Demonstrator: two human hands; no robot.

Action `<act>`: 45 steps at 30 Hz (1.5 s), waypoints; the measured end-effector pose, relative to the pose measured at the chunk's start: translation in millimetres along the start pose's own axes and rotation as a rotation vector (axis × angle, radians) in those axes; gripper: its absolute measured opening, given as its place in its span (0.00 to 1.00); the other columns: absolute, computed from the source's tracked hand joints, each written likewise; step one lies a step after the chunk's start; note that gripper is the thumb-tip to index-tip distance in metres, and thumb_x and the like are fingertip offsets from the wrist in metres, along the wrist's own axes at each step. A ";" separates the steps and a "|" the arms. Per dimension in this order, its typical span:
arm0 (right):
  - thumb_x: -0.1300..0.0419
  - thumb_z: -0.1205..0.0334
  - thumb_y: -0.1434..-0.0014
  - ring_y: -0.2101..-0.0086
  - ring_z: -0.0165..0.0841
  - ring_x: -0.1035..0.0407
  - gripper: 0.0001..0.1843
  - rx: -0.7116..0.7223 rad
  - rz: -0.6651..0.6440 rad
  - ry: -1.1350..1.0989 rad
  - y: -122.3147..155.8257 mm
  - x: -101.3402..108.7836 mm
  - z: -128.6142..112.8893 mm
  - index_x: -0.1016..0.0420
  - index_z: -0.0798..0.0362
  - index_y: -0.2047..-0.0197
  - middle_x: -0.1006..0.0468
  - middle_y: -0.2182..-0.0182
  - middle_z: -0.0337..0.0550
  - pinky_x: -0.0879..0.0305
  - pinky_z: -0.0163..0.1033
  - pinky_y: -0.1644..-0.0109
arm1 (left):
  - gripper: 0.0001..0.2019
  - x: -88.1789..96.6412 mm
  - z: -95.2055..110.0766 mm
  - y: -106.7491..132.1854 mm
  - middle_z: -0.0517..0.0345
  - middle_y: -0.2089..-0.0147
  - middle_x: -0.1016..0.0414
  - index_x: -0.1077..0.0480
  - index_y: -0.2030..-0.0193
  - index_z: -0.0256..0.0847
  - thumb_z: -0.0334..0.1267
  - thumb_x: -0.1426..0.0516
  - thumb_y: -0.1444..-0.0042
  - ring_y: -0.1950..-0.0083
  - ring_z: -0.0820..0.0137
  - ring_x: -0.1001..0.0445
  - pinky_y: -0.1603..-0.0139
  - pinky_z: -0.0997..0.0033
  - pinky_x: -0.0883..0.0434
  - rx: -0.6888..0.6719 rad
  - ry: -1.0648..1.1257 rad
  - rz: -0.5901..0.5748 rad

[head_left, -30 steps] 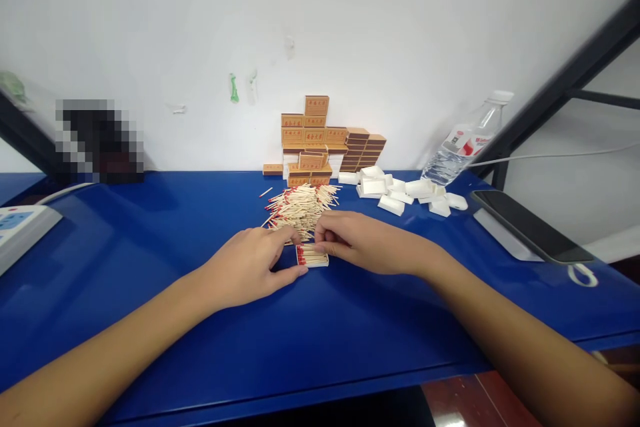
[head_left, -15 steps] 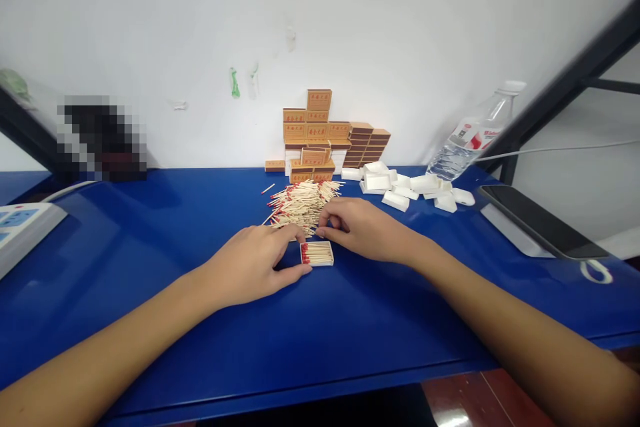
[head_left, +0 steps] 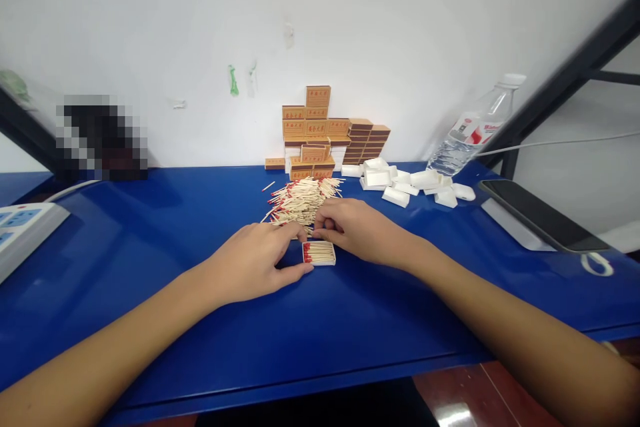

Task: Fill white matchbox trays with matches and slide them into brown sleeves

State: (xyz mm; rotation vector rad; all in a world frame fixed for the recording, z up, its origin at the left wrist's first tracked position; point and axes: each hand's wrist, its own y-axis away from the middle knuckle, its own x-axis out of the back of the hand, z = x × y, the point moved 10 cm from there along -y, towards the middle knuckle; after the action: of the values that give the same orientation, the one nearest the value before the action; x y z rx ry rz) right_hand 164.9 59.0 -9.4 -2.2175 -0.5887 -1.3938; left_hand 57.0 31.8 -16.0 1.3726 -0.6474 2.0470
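A small white matchbox tray (head_left: 320, 263) lies on the blue table, with red-headed matches (head_left: 321, 252) side by side in it, heads to the left. My left hand (head_left: 260, 260) steadies the tray's left end between thumb and forefinger. Just behind the tray is a loose pile of matches (head_left: 303, 200). At the pile's near right edge, my right hand (head_left: 350, 227) has its thumb and fingertips pressed together; whatever they hold is too small to make out.
Stacked matchboxes (head_left: 316, 128) stand against the wall behind the pile. Several white trays (head_left: 377, 177) lie heaped to their right, near a tilted water bottle (head_left: 470, 130) and a phone (head_left: 543, 213). A white power strip (head_left: 33, 233) is at far left.
My right hand has shifted slightly left, its fingertips now at the near edge of the match pile. The left hand stays on the tray. The view has tilted a little.
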 end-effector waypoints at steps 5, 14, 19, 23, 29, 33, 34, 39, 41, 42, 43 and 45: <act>0.41 0.64 0.31 0.67 0.32 0.36 0.09 0.006 -0.077 -0.017 2.7 3.5 6.0 0.30 0.53 0.66 0.26 0.69 0.40 0.45 0.38 0.63 | 0.17 2.3 1.7 0.6 0.67 0.75 0.33 0.28 0.47 0.42 0.49 0.39 0.36 0.75 0.70 0.34 0.71 0.69 0.41 -0.017 0.042 0.025; 0.44 0.58 0.28 0.66 0.33 0.36 0.10 0.081 0.051 0.006 10.5 35.0 1.5 0.31 0.52 0.63 0.27 0.65 0.42 0.44 0.38 0.62 | 0.18 0.9 -5.6 -1.3 0.70 0.77 0.36 0.26 0.47 0.44 0.51 0.37 0.38 0.76 0.73 0.35 0.71 0.71 0.40 0.025 0.182 0.052; 0.44 0.59 0.28 0.65 0.33 0.35 0.10 0.107 -0.015 -0.019 12.7 29.2 -7.0 0.32 0.51 0.64 0.26 0.65 0.42 0.44 0.38 0.62 | 0.17 2.6 -11.2 -1.2 0.70 0.77 0.36 0.26 0.48 0.44 0.50 0.36 0.38 0.76 0.73 0.33 0.71 0.71 0.40 0.062 0.182 0.041; 0.44 0.60 0.28 0.64 0.34 0.34 0.09 0.111 -0.074 -0.034 14.1 22.9 -12.1 0.30 0.51 0.62 0.25 0.63 0.43 0.42 0.39 0.61 | 0.17 2.9 -11.6 -2.2 0.70 0.77 0.35 0.27 0.48 0.43 0.50 0.37 0.38 0.76 0.72 0.34 0.72 0.71 0.41 0.058 0.148 0.036; 0.42 0.65 0.29 0.64 0.35 0.32 0.06 0.082 -0.143 0.071 12.7 8.9 -16.2 0.29 0.53 0.61 0.24 0.60 0.45 0.42 0.40 0.61 | 0.18 0.6 -11.4 -2.5 0.70 0.77 0.35 0.29 0.47 0.42 0.50 0.38 0.37 0.76 0.72 0.34 0.73 0.71 0.42 0.040 0.118 0.008; 0.43 0.63 0.28 0.63 0.35 0.31 0.07 0.099 -0.150 0.061 12.0 6.2 -19.5 0.29 0.53 0.60 0.24 0.60 0.45 0.41 0.40 0.60 | 0.17 1.3 -8.9 -2.8 0.70 0.77 0.36 0.29 0.47 0.42 0.49 0.38 0.36 0.76 0.72 0.35 0.73 0.70 0.43 0.023 0.106 0.004; 0.43 0.63 0.28 0.63 0.35 0.31 0.07 0.098 -0.151 0.047 11.9 5.9 -19.5 0.29 0.53 0.60 0.24 0.59 0.45 0.40 0.40 0.60 | 0.17 1.3 -8.5 -2.8 0.70 0.77 0.36 0.29 0.47 0.42 0.49 0.38 0.36 0.76 0.72 0.35 0.73 0.70 0.43 0.021 0.103 0.003; 0.42 0.61 0.27 0.63 0.35 0.31 0.08 0.104 -0.164 0.016 12.2 3.2 -18.6 0.29 0.53 0.61 0.24 0.60 0.44 0.40 0.40 0.60 | 0.17 0.0 -9.1 -2.4 0.69 0.76 0.35 0.30 0.46 0.43 0.50 0.39 0.36 0.75 0.71 0.34 0.72 0.69 0.43 0.031 0.076 -0.008; 0.43 0.61 0.27 0.64 0.34 0.32 0.08 0.106 -0.169 0.005 12.4 2.2 -18.6 0.29 0.53 0.61 0.24 0.61 0.44 0.40 0.40 0.60 | 0.18 -0.2 -9.0 -2.4 0.69 0.76 0.34 0.30 0.46 0.43 0.51 0.39 0.36 0.75 0.71 0.34 0.72 0.69 0.43 0.032 0.068 -0.006; 0.43 0.61 0.27 0.64 0.34 0.32 0.09 0.107 -0.167 -0.001 12.5 2.3 -18.7 0.29 0.53 0.61 0.24 0.62 0.44 0.41 0.40 0.60 | 0.18 -0.2 -8.8 -2.5 0.69 0.76 0.34 0.30 0.46 0.42 0.51 0.39 0.36 0.75 0.70 0.34 0.72 0.69 0.43 0.033 0.065 -0.004; 0.43 0.61 0.27 0.64 0.34 0.32 0.09 0.108 -0.161 -0.005 12.5 3.1 -18.8 0.29 0.52 0.62 0.24 0.62 0.44 0.41 0.40 0.61 | 0.18 -0.2 -8.5 -2.5 0.69 0.76 0.34 0.29 0.47 0.42 0.51 0.39 0.36 0.75 0.70 0.34 0.72 0.69 0.43 0.033 0.062 -0.003; 0.44 0.62 0.28 0.64 0.34 0.33 0.08 0.107 -0.140 -0.002 12.4 5.4 -18.7 0.29 0.52 0.62 0.24 0.62 0.44 0.41 0.39 0.61 | 0.17 -0.3 -7.9 -2.6 0.68 0.76 0.33 0.29 0.47 0.42 0.51 0.40 0.36 0.75 0.70 0.33 0.72 0.69 0.42 0.034 0.056 -0.002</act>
State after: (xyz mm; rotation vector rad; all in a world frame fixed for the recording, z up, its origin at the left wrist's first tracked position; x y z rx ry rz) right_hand 160.7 38.8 0.9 -2.1287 -0.8139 -1.3939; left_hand 53.7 38.9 -18.8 1.3298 -0.5901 2.0959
